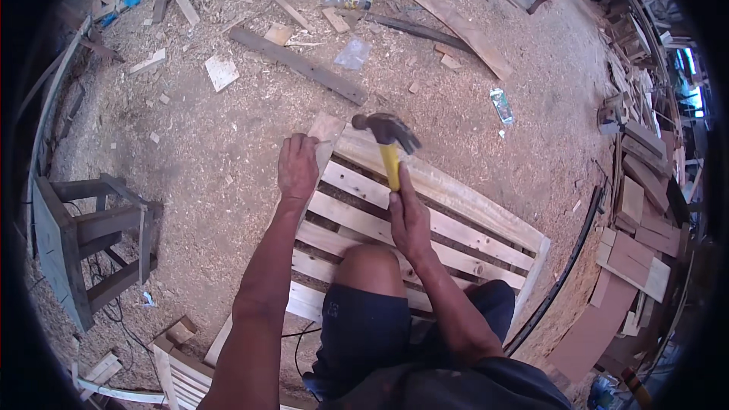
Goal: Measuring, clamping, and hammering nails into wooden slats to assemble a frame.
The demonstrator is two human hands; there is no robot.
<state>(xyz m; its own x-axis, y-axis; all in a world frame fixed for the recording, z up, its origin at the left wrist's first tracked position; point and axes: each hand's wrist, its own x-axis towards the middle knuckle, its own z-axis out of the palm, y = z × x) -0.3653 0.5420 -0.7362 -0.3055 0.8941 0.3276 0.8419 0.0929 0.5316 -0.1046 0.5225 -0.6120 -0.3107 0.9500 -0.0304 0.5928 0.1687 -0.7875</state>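
Observation:
In my right hand point(410, 220) is a claw hammer point(388, 153) with a yellow handle and a dark metal head, raised over the far rail of a slatted wooden panel point(425, 220). My left hand point(299, 168) is at the panel's far left corner, beside the end board point(326, 127). Its fingers are pinched together. A thin, pale sliver shows at the fingertips, too small to name. My knee rests on the slats, hiding part of them.
A wooden stool point(95, 243) lies tipped at left. Ahead, a dark plank point(300, 65), offcuts and a plastic bottle point(501, 105) lie among sawdust. Stacked boards point(630, 266) line the right side. Another slatted piece point(182, 380) is at lower left, near black cables.

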